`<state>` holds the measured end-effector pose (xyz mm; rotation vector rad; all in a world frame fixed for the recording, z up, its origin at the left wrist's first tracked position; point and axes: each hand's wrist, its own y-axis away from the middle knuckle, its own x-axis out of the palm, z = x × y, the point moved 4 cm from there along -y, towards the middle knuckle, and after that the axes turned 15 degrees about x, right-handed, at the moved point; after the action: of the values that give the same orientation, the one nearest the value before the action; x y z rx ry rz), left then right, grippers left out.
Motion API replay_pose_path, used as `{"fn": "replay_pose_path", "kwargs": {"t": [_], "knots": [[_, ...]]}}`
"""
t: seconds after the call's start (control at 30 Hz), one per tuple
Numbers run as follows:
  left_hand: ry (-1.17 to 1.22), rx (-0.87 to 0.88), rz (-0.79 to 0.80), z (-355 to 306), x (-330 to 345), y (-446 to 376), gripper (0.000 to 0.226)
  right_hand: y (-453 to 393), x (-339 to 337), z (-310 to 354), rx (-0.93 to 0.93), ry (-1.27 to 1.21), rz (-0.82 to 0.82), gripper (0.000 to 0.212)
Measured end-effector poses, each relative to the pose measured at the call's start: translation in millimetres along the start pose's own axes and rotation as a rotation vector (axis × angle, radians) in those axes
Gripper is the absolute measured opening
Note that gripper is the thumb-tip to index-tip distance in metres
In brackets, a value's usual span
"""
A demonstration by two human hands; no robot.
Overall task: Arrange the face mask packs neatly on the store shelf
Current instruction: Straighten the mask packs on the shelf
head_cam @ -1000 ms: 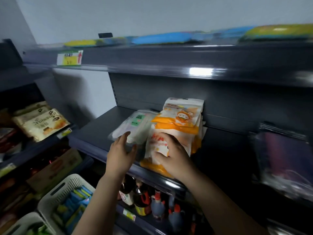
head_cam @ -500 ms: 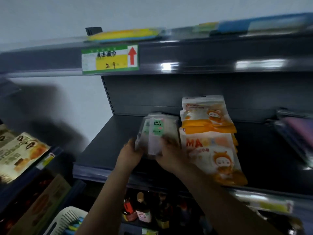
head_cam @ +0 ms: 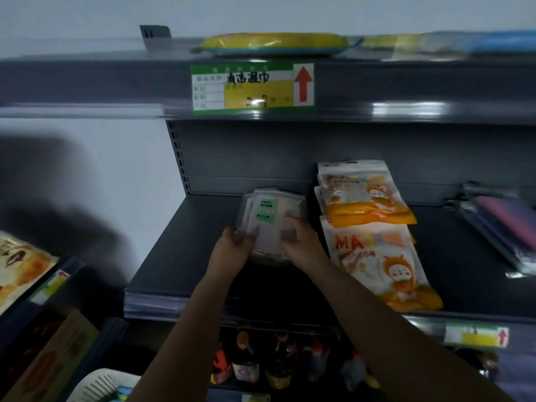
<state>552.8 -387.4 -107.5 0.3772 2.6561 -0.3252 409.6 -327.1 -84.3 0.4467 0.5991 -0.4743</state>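
Note:
A stack of clear face mask packs (head_cam: 271, 211) with a green "FACE MASK" label stands on the dark shelf (head_cam: 185, 256). My left hand (head_cam: 232, 250) grips its left lower edge and my right hand (head_cam: 301, 245) grips its right lower edge. To the right lie orange and white mask packs: one near the front (head_cam: 377, 265), and a small pile behind it (head_cam: 362, 195) leaning toward the back panel.
Dark purple packs (head_cam: 504, 227) lie at the shelf's right end. The shelf above carries a green price tag (head_cam: 252, 88) and a yellow flat pack (head_cam: 275, 43). Bottles (head_cam: 278, 361) stand on the shelf below. Snack bags (head_cam: 20, 262) and a white basket (head_cam: 101, 384) are at left.
Both hands went from the orange packs and the clear stack to holding the clear stack together. The view shifted left and up, closer to the shelf.

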Motion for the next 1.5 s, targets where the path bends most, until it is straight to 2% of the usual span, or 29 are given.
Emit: {"fn": "replay_pose_path", "kwargs": {"t": [0.07,0.2,0.33,0.53,0.7,0.9,0.97,1.07,1.2,1.4,1.5], "knots": [[0.013,0.001,0.011,2,1,-5,0.049,-10,0,0,0.056,-0.005,-0.036,0.045],[0.063,-0.042,0.006,5,1,-14,0.053,-24,5,1,0.166,-0.066,-0.002,0.054],[0.072,-0.032,0.035,4,6,-22,0.059,-33,9,1,0.186,-0.002,-0.035,0.072],[0.069,-0.016,0.046,1,11,-30,0.056,-43,11,-3,0.279,-0.171,-0.035,0.071],[0.091,-0.104,0.035,4,10,-32,0.056,-43,-1,-9,0.358,-0.332,-0.006,0.077],[0.166,-0.125,0.031,9,-3,-27,0.058,-34,8,-8,0.438,-0.572,0.203,0.045],[0.230,-0.101,0.015,8,-6,-22,0.056,-30,10,-5,0.387,-0.591,0.225,0.042],[0.329,-0.037,-0.038,10,-14,-16,0.062,-26,10,-2,0.267,-0.566,0.211,0.054],[0.413,0.090,-0.090,7,-23,-11,0.087,-14,4,3,0.067,-0.568,0.213,0.070],[0.359,0.331,-0.070,-25,-36,5,0.101,4,-8,18,-0.166,-0.599,0.157,0.073],[0.349,0.378,-0.066,-32,-37,11,0.110,9,-10,17,-0.239,-0.559,0.148,0.077]]}}
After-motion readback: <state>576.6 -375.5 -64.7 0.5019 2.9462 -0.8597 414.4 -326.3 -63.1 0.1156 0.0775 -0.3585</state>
